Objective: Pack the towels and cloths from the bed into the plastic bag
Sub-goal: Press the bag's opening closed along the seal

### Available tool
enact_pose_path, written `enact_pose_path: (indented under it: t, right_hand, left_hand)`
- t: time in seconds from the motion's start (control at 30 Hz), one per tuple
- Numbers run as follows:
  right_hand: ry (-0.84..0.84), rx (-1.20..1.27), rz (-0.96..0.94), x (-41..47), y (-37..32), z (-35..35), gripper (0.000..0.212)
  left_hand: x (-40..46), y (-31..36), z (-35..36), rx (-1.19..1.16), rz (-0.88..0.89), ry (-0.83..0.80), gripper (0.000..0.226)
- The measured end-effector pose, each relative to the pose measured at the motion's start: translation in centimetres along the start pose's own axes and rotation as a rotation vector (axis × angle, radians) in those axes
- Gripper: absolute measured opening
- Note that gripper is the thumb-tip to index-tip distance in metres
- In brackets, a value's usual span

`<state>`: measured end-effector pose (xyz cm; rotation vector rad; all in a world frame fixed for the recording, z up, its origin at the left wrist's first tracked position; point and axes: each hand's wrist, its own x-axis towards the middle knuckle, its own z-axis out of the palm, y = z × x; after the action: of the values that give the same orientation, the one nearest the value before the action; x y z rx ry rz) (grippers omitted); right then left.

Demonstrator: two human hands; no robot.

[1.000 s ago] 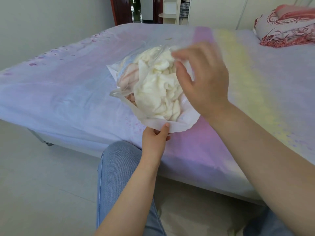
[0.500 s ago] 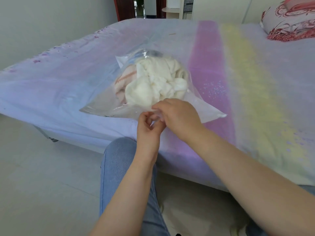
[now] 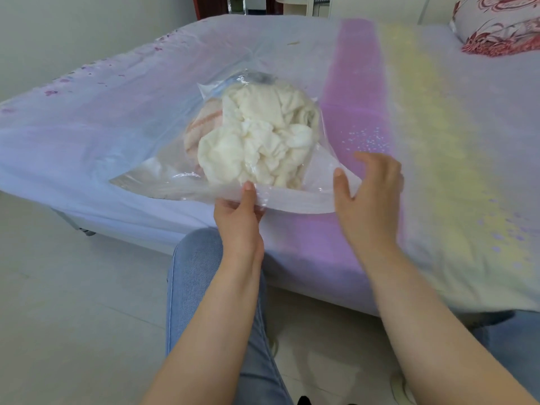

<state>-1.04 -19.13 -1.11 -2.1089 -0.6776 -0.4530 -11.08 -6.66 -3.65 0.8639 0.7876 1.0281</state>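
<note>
We see the clear plastic bag (image 3: pixel 163 179) lying on the bed (image 3: pixel 438 147) near its front edge, stuffed with a crumpled white towel (image 3: pixel 263 141) and, at its left side, a cloth with pink stripes (image 3: pixel 204 121). Our left hand (image 3: pixel 238 217) pinches the near rim of the bag, thumb on top of the plastic and fingers beneath, so its grip is narrow and closed on the bag. Our right hand (image 3: pixel 371 191) hangs just beside the rim's right end with fingers spread and relaxed, its grip wide and holding nothing. A patterned pillow (image 3: pixel 496 24) sits at the bed's far right corner, and a leg in blue jeans (image 3: pixel 193 276) shows below.
</note>
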Motion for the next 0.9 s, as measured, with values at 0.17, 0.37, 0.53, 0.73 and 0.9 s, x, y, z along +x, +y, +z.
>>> enact_pose_path:
  t: [0.17, 0.37, 0.53, 0.73, 0.9]
  right_hand:
    - [-0.679, 0.333, 0.581, 1.9, 4.1, -0.8, 0.031]
    - [-0.749, 0.495, 0.501, 0.3, 5.3, -0.8, 0.041]
    - [-0.606, 0.611, 0.524, -1.1, 5.2, -0.1, 0.04]
    - [-0.599, 0.608, 0.451, -2.5, 5.0, -0.5, 0.045]
    - [-0.637, 0.673, 0.44, -2.5, 6.1, -0.5, 0.041]
  left_hand:
    - [0.7, 0.2, -0.4, -0.11, -0.019, -0.042, 0.017]
    - [-0.3, 0.1, -0.4, -0.137, -0.016, 0.06, 0.032]
    - [-3.8, -2.6, 1.3, 0.169, -0.198, -0.12, 0.034]
    - [-6.3, -4.4, 3.6, 0.811, -0.003, -0.671, 0.05]
    - [-6.2, -4.2, 4.5, 0.77, -0.129, -0.747, 0.053]
